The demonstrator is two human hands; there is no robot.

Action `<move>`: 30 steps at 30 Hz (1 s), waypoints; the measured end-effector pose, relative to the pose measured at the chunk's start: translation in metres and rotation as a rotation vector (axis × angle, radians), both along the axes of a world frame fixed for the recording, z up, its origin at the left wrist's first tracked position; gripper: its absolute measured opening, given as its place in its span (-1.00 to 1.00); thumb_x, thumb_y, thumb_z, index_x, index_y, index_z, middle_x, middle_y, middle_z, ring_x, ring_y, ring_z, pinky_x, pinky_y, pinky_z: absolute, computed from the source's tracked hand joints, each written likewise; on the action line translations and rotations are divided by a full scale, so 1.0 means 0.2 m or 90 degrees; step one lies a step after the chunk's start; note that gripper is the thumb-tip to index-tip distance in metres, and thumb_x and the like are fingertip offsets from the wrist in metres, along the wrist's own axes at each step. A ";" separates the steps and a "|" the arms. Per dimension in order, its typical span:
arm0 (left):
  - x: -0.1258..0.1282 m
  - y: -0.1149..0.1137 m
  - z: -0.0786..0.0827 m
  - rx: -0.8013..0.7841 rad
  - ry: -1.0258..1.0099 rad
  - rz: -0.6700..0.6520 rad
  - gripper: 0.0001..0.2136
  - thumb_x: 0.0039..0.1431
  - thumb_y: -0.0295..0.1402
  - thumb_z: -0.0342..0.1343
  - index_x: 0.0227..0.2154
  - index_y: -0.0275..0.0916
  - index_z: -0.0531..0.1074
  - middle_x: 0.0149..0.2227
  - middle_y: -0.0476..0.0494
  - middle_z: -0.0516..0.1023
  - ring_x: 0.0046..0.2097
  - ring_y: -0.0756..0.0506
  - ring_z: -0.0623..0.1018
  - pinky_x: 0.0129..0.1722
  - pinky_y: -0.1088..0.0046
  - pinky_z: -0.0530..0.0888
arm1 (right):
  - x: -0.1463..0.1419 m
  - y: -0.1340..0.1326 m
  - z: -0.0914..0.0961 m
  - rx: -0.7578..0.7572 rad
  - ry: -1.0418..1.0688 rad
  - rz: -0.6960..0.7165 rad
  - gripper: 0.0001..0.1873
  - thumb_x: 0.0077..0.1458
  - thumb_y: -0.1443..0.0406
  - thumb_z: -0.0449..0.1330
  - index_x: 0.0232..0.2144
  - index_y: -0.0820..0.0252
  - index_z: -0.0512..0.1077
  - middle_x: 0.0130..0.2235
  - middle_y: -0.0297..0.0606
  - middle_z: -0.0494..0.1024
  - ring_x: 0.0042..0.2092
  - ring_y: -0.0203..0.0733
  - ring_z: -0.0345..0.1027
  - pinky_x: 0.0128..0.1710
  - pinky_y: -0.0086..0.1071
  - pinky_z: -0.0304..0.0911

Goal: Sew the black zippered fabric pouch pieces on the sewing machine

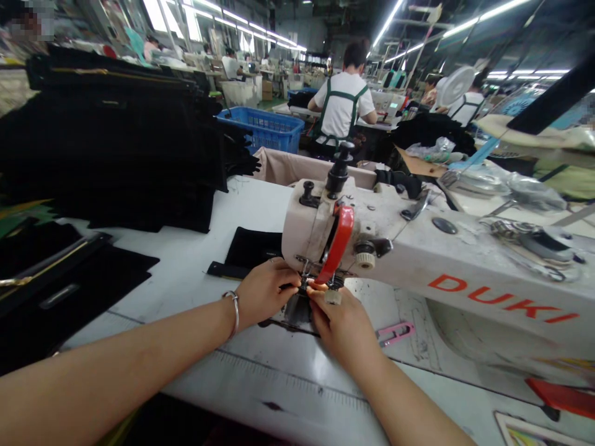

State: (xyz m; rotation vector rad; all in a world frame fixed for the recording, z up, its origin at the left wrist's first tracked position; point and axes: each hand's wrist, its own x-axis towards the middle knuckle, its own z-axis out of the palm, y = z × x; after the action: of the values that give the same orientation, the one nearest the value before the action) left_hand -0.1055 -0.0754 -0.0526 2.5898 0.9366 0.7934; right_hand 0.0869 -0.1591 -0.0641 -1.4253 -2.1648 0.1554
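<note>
A white sewing machine [395, 229] with a red lever guard [341, 238] stands in front of me. Under its head lies a black fabric piece [251, 248] with a narrow black strip [227, 271] along its near edge. My left hand [269, 290], a silver bangle on its wrist, is closed on the fabric's near end, fingertips beside the presser foot [304, 279]. From the right, my right hand [343, 316] meets it there with bent fingers pinched together close to the needle. What lies between those fingertips is too small and hidden to make out.
Pink-handled thread snips [395, 333] lie right of my right hand. A tall stack of black fabric pieces [111, 142] stands at the left, with zippered black pieces [69, 291] nearer me. Beyond are a blue basket [274, 127] and a seated person [341, 102].
</note>
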 end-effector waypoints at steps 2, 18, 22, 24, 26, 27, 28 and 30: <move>0.00 0.00 -0.01 0.000 -0.007 -0.002 -0.91 0.11 -0.52 0.21 -0.41 -0.20 0.54 -0.26 -0.07 0.61 -0.14 -0.13 0.56 -0.11 0.35 0.49 | -0.01 0.00 0.00 0.003 0.002 -0.009 -0.75 0.24 0.42 0.08 -0.08 0.19 0.48 -0.11 -0.10 0.55 -0.09 -0.01 0.35 -0.08 -0.15 0.34; -0.05 0.06 -0.09 -0.069 0.034 0.035 -0.87 0.17 -0.32 0.12 -0.31 -0.10 0.57 -0.16 -0.04 0.63 -0.10 -0.18 0.59 -0.05 0.30 0.51 | -0.05 0.00 0.04 -0.016 -0.033 -0.046 -0.82 0.23 0.39 0.07 -0.16 0.17 0.44 -0.21 -0.21 0.51 -0.13 -0.09 0.31 -0.14 -0.30 0.28; -0.05 0.04 -0.07 -0.072 0.020 0.033 -0.90 0.15 -0.35 0.14 -0.35 -0.09 0.57 -0.20 -0.02 0.63 -0.13 -0.16 0.59 -0.06 0.32 0.51 | -0.05 0.00 0.05 -0.008 -0.028 -0.036 -0.82 0.21 0.40 0.07 -0.19 0.16 0.45 -0.21 -0.23 0.51 -0.16 -0.10 0.31 -0.15 -0.32 0.28; -0.05 0.02 -0.06 -0.078 0.012 0.025 -0.89 0.14 -0.38 0.14 -0.36 -0.09 0.56 -0.20 -0.02 0.63 -0.13 -0.14 0.59 -0.06 0.34 0.51 | -0.05 0.00 0.05 -0.006 -0.022 -0.027 -0.81 0.21 0.41 0.07 -0.19 0.15 0.45 -0.20 -0.24 0.52 -0.16 -0.12 0.32 -0.13 -0.31 0.28; -0.05 0.01 -0.06 -0.077 0.004 0.021 -0.89 0.14 -0.40 0.13 -0.36 -0.11 0.56 -0.21 -0.03 0.63 -0.13 -0.13 0.59 -0.08 0.36 0.51 | -0.04 -0.01 0.04 -0.002 -0.011 -0.025 -0.78 0.20 0.42 0.07 -0.15 0.14 0.45 -0.19 -0.24 0.53 -0.14 -0.12 0.32 -0.12 -0.30 0.29; -0.04 0.01 -0.06 -0.075 0.001 0.019 -0.90 0.14 -0.41 0.13 -0.36 -0.11 0.55 -0.21 -0.03 0.62 -0.14 -0.13 0.59 -0.09 0.36 0.50 | -0.04 -0.01 0.03 0.001 -0.005 -0.027 -0.76 0.19 0.43 0.08 -0.13 0.14 0.45 -0.18 -0.23 0.53 -0.14 -0.11 0.32 -0.11 -0.30 0.30; -0.04 0.02 -0.06 -0.072 0.000 0.016 -0.90 0.14 -0.41 0.13 -0.37 -0.12 0.55 -0.22 -0.04 0.62 -0.14 -0.13 0.58 -0.09 0.36 0.50 | -0.03 -0.01 0.03 0.005 0.001 -0.030 -0.74 0.19 0.44 0.08 -0.11 0.14 0.45 -0.16 -0.22 0.53 -0.13 -0.11 0.33 -0.10 -0.29 0.31; -0.02 0.03 -0.05 -0.068 -0.003 0.007 -0.90 0.16 -0.42 0.13 -0.37 -0.13 0.54 -0.22 -0.05 0.61 -0.13 -0.14 0.57 -0.09 0.35 0.49 | -0.03 0.00 0.02 0.012 0.012 -0.036 -0.70 0.17 0.45 0.09 -0.08 0.13 0.45 -0.13 -0.20 0.53 -0.10 -0.11 0.34 -0.09 -0.28 0.33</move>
State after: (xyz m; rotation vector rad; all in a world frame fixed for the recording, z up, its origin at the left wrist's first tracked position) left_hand -0.1104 -0.0694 -0.0625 2.4916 0.9667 0.7306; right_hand 0.0813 -0.1596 -0.0605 -1.4666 -2.1030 0.1269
